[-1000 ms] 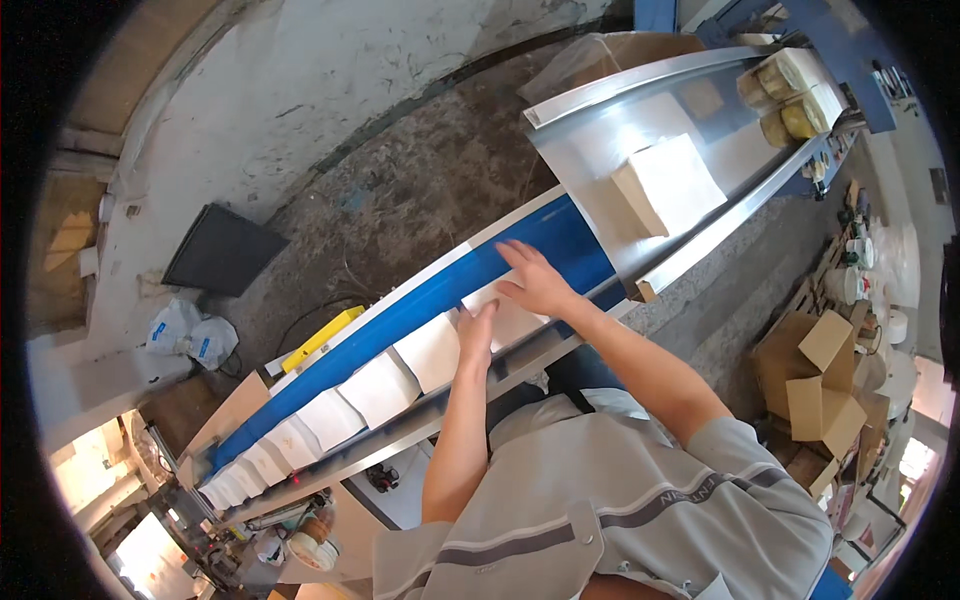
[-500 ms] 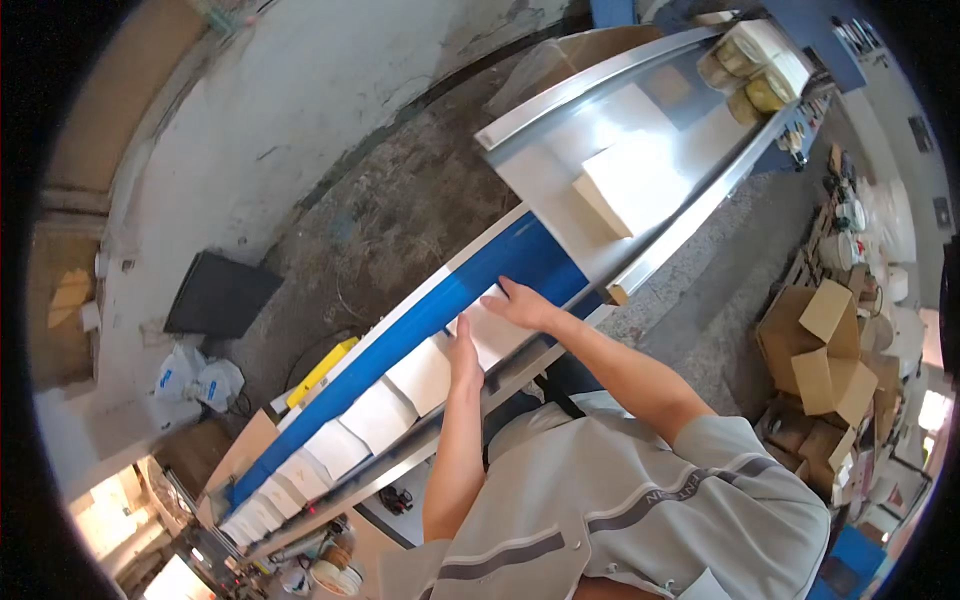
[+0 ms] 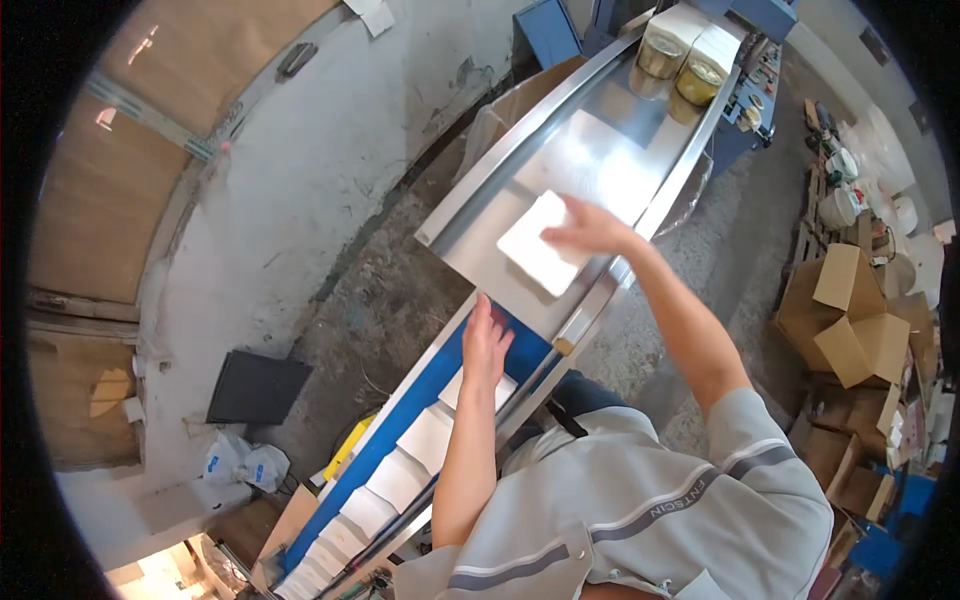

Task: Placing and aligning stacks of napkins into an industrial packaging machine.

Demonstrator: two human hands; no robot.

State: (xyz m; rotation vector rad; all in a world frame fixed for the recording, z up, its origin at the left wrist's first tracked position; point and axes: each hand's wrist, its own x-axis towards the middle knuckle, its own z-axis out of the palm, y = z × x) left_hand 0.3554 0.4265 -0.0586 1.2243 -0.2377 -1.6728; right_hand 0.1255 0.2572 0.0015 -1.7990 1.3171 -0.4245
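Note:
My right hand (image 3: 592,229) grips the far right edge of a white block-shaped stack (image 3: 530,250), which looks like paper. The stack is on the near part of a shiny metal chute (image 3: 565,165). The underside of the stack and some fingertips are hidden. Over the blue conveyor belt (image 3: 447,352), just below the chute's near edge, my left hand (image 3: 484,342) is open with its fingers apart, holding nothing. Several similar white stacks (image 3: 425,440) lie in a row along the belt, beginning beside my left wrist and running down to the lower left.
Raised metal rails (image 3: 690,165) edge the chute. Two round, clear-and-yellowish cylinders (image 3: 660,55) are at its far end. Opened cardboard boxes (image 3: 850,315) stand on the right. A black panel (image 3: 258,387) leans near the left wall, with white plastic bags (image 3: 245,463) below.
My right hand has left the stack on the belt and reached up onto the one on the chute. My left hand has moved up to the belt's far end. The view has shifted.

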